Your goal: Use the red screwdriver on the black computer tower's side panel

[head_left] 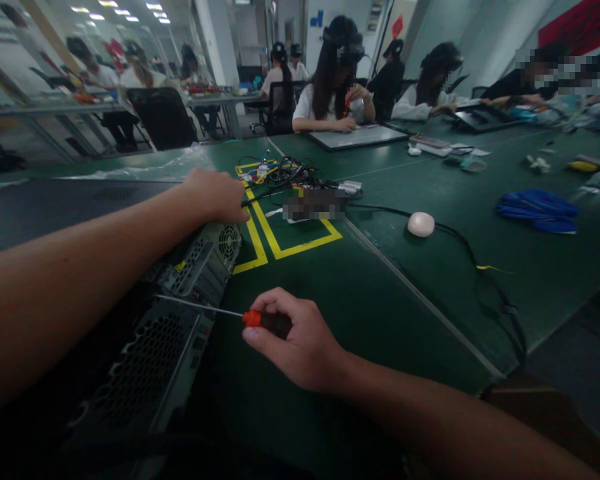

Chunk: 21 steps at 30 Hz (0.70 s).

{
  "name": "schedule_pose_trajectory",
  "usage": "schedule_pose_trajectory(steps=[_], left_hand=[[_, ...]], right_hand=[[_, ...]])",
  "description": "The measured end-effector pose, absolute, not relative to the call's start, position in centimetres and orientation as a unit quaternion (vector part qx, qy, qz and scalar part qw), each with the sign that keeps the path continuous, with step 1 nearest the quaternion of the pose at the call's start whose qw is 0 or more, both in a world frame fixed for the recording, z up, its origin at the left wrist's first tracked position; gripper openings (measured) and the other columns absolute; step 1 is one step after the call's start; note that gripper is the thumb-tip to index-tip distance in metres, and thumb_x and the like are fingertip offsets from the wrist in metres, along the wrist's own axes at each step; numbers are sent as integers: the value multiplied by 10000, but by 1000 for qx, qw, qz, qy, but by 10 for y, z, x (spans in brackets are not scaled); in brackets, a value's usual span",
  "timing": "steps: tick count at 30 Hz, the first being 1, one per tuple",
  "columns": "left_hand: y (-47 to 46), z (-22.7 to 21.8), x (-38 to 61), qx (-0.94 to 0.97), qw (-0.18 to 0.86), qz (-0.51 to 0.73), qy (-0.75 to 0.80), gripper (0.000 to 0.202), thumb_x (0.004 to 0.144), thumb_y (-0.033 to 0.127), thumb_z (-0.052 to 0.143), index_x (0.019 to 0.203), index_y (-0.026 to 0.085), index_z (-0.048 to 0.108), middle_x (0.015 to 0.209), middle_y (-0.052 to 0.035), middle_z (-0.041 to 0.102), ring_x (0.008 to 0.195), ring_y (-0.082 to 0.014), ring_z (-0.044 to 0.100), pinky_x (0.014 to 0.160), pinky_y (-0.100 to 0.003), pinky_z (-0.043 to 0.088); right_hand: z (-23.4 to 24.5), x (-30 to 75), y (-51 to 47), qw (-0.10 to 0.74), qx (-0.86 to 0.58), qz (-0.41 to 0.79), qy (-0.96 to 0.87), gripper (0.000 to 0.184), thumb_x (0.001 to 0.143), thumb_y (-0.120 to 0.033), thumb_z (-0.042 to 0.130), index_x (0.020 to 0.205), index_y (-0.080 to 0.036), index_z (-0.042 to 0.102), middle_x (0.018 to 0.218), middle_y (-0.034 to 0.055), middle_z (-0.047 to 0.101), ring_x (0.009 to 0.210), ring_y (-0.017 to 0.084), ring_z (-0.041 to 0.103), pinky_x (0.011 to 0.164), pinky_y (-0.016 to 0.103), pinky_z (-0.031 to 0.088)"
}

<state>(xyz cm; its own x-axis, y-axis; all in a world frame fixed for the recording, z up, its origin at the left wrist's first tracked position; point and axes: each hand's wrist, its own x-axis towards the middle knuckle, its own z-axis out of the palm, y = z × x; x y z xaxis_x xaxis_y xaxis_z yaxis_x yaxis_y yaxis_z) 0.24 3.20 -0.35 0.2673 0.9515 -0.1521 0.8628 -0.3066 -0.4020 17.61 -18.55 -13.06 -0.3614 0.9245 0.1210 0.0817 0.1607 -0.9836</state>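
Note:
In my right hand (300,340) is a screwdriver (251,319) with an orange and dark handle, my fingers wrapped round it. Its long thin shaft points left, and the tip lies over the rear of an opened computer case (220,250). That metal case has a round fan grille and a honeycomb vent and fills the lower left. My left arm reaches across it. Beyond the fan grille, my left hand (215,195) is curled with its fingers turned down at the case's far edge. What those fingers hold, if anything, is hidden.
Ahead lies a tangle of cables (295,172) beside yellow tape marks (305,252) on the green table (380,300). A white mouse (421,225), a black cable (470,250) and a blue bundle (537,210) are to the right. Several people work at the tables beyond.

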Motion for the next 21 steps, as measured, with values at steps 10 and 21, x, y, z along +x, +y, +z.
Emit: schedule_pose_trajectory(steps=[10, 21], left_hand=[[41, -10, -1, -789, 111, 165, -582, 687, 1040, 672, 742, 1523, 236, 962, 1526, -279, 908, 1428, -554, 825, 1215, -661, 643], [37, -6, 2, -788, 124, 181, -575, 693, 1095, 658, 700, 1564, 211, 945, 1511, -293, 914, 1409, -555, 841, 1195, -676, 664]], right_hand=[[-129, 180, -185, 418, -398, 468, -670, 216, 1094, -455, 874, 1097, -241, 845, 993, 26, 833, 888, 220, 748, 877, 365, 589], [-127, 177, -186, 398, -402, 501, -655, 298, 994, -394, 937, 1162, -273, 722, 885, -51, 729, 743, 177, 650, 746, 329, 519]])
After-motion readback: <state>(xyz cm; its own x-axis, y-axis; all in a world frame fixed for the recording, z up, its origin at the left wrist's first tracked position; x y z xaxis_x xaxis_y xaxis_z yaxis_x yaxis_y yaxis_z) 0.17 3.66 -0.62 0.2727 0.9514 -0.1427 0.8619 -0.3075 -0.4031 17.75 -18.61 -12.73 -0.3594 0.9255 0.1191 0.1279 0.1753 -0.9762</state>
